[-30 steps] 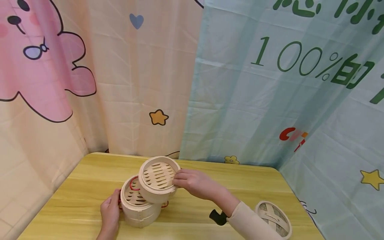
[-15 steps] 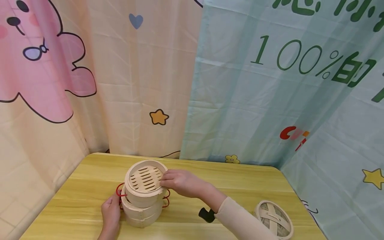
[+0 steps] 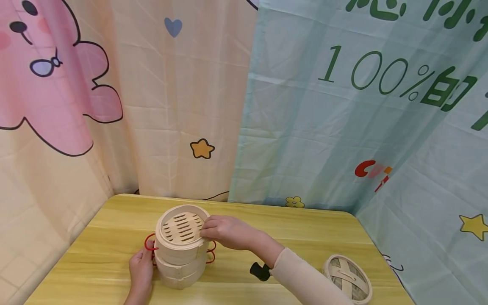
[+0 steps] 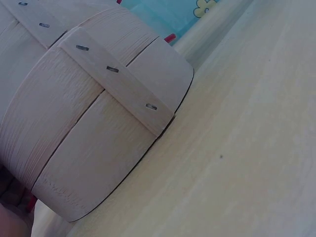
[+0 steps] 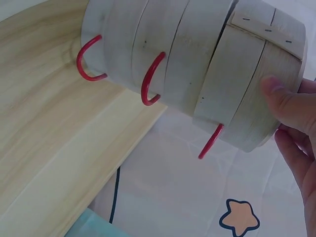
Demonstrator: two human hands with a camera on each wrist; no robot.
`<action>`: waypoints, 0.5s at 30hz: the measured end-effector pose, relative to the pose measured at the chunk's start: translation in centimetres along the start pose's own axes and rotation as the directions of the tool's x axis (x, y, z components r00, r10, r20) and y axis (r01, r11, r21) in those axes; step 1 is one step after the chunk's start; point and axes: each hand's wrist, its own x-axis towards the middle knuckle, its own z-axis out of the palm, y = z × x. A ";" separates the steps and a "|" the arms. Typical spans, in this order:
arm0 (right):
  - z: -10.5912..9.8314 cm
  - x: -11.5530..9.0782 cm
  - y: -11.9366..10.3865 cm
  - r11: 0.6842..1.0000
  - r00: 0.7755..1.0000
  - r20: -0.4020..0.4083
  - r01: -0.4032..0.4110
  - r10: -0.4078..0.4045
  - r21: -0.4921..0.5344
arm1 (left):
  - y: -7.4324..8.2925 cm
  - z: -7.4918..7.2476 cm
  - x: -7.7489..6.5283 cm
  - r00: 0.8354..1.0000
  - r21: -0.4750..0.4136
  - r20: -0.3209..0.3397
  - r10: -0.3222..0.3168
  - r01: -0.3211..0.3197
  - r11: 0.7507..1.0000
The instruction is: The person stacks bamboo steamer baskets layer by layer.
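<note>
A round bamboo steamer basket (image 3: 182, 228) with a slatted floor tops a stack. My right hand (image 3: 228, 233) pinches its right rim, and in the right wrist view the thumb (image 5: 276, 91) presses on the outer wall. Beneath it stand the lower steamer tiers (image 3: 181, 275), whose pale wooden wall fills much of the left wrist view. Red handles (image 5: 153, 79) stick out along the stack's side. The top basket sits slightly left of the tiers under it. My left hand (image 3: 140, 267) holds the lower part at its left side, by a red handle; its fingers are mostly hidden.
A round bamboo lid (image 3: 347, 277) with a woven cross strip lies at the right on the wooden table (image 3: 305, 237). A black object (image 3: 260, 271) shows at the right wrist. Printed curtains (image 3: 183, 106) hang behind the table's far edge.
My right hand has brought the top basket left and slightly down, from askew at the back right to over the lower tiers. The left hand stays nearly in place.
</note>
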 end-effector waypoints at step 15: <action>-0.9 0.9 -0.2 0.999 0.996 0.089 -0.019 0.023 -0.047 | -0.2 0.2 0.1 1.000 0.001 -0.019 0.025 -0.025 1.000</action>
